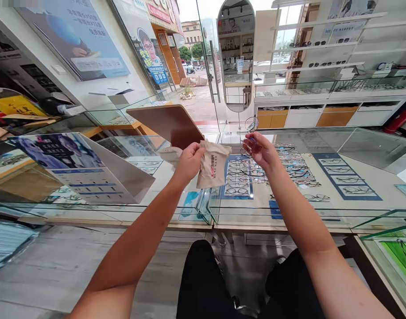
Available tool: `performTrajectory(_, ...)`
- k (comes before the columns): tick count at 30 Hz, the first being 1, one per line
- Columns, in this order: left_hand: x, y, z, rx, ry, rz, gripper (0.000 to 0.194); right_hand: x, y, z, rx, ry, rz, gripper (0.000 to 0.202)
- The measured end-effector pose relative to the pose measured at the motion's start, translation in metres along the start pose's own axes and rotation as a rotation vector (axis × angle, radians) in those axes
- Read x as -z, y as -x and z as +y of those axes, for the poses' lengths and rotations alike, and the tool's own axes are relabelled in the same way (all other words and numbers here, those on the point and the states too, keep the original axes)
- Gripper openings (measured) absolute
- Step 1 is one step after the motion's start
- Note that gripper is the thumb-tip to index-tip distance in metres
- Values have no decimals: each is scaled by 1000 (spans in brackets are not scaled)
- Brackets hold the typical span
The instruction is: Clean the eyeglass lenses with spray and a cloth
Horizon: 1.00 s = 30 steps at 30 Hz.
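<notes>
My left hand is closed on the upper left corner of a beige cloth pouch with dark and red printing. The pouch hangs above the glass counter. To its right, my right hand pinches a pair of thin-framed eyeglasses, held on end so that one round lens stands above the fingers and the other sits beside them. Apart from each other, the pouch and the eyeglasses are both in the air. Below them, several eyeglass frames lie in rows inside the display case.
A glass display counter spans the front. On it stand a desk calendar at left and a brown-backed mirror or board behind my left hand. More frames lie on a blue tray. An oval mirror stands beyond.
</notes>
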State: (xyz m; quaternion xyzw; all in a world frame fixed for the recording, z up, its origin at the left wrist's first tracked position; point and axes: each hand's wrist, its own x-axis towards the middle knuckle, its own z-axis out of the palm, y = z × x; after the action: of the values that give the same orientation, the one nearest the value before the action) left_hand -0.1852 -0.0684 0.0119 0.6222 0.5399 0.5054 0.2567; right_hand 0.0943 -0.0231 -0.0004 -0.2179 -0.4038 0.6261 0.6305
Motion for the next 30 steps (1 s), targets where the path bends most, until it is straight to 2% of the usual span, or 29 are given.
performTrajectory(6,-62,-31,27,-16,269,-160,23,-3,-2,4,5,57,-17,52)
performTrajectory(10,-88,-45,33,-71,393,-277,30,1,-8,7,62,71,63,49)
performTrajectory(16,-99,-50,30,-168,454,-408,43,6,-12,7,103,57,139,50)
performTrajectory(19,-102,-46,24,-183,458,-404,55,5,-10,8,91,62,139,51)
performTrajectory(21,-106,-42,19,-191,475,-379,56,3,-9,9,88,65,121,50)
performTrajectory(23,-110,-39,14,-168,557,-361,59,0,-6,9,93,67,98,49)
performTrajectory(25,-114,-37,11,-103,667,-381,70,-2,-4,9,90,59,82,48)
performTrajectory(28,-120,-33,9,-14,728,-471,76,-5,-1,9,62,58,74,47)
performTrajectory(30,-122,-30,8,-19,702,-523,73,-5,0,9,48,64,76,46)
